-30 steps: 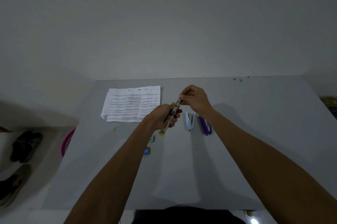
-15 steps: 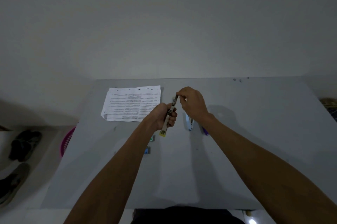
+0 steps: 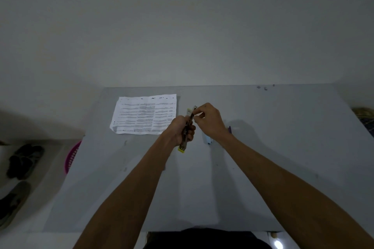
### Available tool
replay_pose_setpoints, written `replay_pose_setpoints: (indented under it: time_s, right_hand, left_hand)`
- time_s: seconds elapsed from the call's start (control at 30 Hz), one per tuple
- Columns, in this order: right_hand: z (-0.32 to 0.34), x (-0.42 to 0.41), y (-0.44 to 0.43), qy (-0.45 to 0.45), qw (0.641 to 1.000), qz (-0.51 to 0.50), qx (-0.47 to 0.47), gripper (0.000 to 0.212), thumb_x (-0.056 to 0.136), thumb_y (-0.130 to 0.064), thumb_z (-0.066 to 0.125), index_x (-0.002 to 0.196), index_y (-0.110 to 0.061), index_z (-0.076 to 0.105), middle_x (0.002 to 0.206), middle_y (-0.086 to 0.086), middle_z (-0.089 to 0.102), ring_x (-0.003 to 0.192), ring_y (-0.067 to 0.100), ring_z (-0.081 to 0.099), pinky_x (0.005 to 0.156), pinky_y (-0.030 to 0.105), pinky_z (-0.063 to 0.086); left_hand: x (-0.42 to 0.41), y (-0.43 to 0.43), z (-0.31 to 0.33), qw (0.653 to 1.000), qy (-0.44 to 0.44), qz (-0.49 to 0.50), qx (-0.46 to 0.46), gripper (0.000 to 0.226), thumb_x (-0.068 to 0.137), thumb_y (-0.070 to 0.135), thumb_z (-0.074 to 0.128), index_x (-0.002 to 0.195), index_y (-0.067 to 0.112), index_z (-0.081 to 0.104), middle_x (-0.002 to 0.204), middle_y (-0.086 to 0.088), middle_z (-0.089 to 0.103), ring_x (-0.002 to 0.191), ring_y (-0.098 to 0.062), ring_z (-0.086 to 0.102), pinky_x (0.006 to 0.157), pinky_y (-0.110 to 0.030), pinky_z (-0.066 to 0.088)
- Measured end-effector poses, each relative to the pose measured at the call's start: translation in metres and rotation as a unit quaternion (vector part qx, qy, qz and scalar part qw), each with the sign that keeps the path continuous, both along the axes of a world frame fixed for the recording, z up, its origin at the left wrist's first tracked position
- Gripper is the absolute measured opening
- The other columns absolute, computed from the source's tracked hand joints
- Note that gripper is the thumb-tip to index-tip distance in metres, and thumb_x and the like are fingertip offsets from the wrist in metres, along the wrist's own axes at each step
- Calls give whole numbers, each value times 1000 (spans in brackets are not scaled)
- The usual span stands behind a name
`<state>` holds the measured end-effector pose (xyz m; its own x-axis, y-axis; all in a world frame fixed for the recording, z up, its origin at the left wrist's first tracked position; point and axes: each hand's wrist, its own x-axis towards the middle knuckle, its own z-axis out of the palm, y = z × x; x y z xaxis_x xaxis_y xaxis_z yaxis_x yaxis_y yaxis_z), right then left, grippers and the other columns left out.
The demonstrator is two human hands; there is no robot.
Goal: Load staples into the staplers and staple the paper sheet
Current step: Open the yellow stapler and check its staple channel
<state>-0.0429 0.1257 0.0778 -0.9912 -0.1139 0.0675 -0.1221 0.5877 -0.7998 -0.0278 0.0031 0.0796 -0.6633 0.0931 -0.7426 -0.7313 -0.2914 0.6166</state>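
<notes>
My left hand [image 3: 182, 130] grips a yellow stapler [image 3: 182, 148] held above the grey table [image 3: 283, 147], its far end tilted up and hinged open. My right hand [image 3: 210, 120] pinches at the stapler's upper end with thumb and forefinger; I cannot tell whether staples are between the fingers. A light blue stapler [image 3: 208, 140] lies on the table just under my right wrist, and a purple stapler [image 3: 229, 129] peeks out behind that wrist. The printed paper sheet [image 3: 144, 114] lies flat at the table's far left.
A pink basket [image 3: 71, 157] sticks out from under the table's left edge. Dark shoes [image 3: 24, 159] lie on the floor at the left. Small specks [image 3: 265, 87] sit at the table's far right edge. A wall rises right behind the table.
My right hand moved left and up to the stapler's far end, covering most of the purple stapler. The stapler's top now stands opened. My left forearm hides the small staple boxes.
</notes>
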Motion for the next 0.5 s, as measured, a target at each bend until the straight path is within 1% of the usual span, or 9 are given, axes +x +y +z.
replay_pose_setpoints:
  time_s: [0.1,0.2,0.3,0.33,0.37,0.43,0.47,0.5]
  right_hand:
    - [5,3,2,13,1000,5,-6,7,79,-1,68,86,-4,69,95,10,64,77,15,59,73,25,49]
    - [8,5,2,45,999,15,-13,2,78,-1,69,80,-2,69,83,11,70,72,15,62,70,20,50]
    - [7,9,3,71,997,18,-20,4,76,0,69,78,-3,69,75,8,71,62,8,59,62,6,45]
    - [6,10,3,70,997,18,-27,6,76,2,68,80,-3,68,74,6,70,59,5,57,60,4,44]
    - [6,11,3,68,997,17,-29,10,75,3,66,82,-4,69,73,5,69,58,1,56,59,3,43]
    - [6,9,4,74,997,19,-19,14,74,4,65,84,-5,71,75,4,70,59,1,57,61,4,44]
    - [6,8,4,79,997,24,-13,15,74,4,66,84,-6,72,76,5,71,61,5,59,62,6,45]
    - [6,8,4,83,996,26,-9,16,73,3,67,83,-7,73,77,6,72,63,8,61,64,10,48]
  left_hand:
    - [-1,-1,-1,1000,-2,3,-12,39,101,29,30,68,13,44,58,-3,43,36,-10,36,34,-17,30]
    - [-1,-2,-2,1000,0,8,-12,40,101,30,31,68,13,46,60,-4,44,39,-10,38,36,-17,33]
    - [-2,-3,-2,1000,-2,13,-12,38,101,30,34,70,12,49,61,-4,47,45,-12,41,40,-19,37]
    - [-2,-4,-2,1000,-3,12,-12,38,100,30,34,71,12,50,61,-3,48,46,-12,41,41,-20,38]
    - [-2,-4,-2,1000,-6,11,-12,37,100,31,35,72,12,50,60,-4,48,46,-13,41,41,-20,38]
    - [-3,-2,-2,1000,-13,12,-10,37,100,32,36,73,11,51,59,-4,48,45,-13,42,41,-20,39]
    - [-3,-2,-2,1000,-15,14,-5,37,100,32,36,73,11,51,59,-4,48,45,-13,42,41,-21,39]
    - [-4,-1,-2,1000,-16,17,0,37,100,31,36,73,11,51,58,-4,48,44,-13,42,41,-21,39]
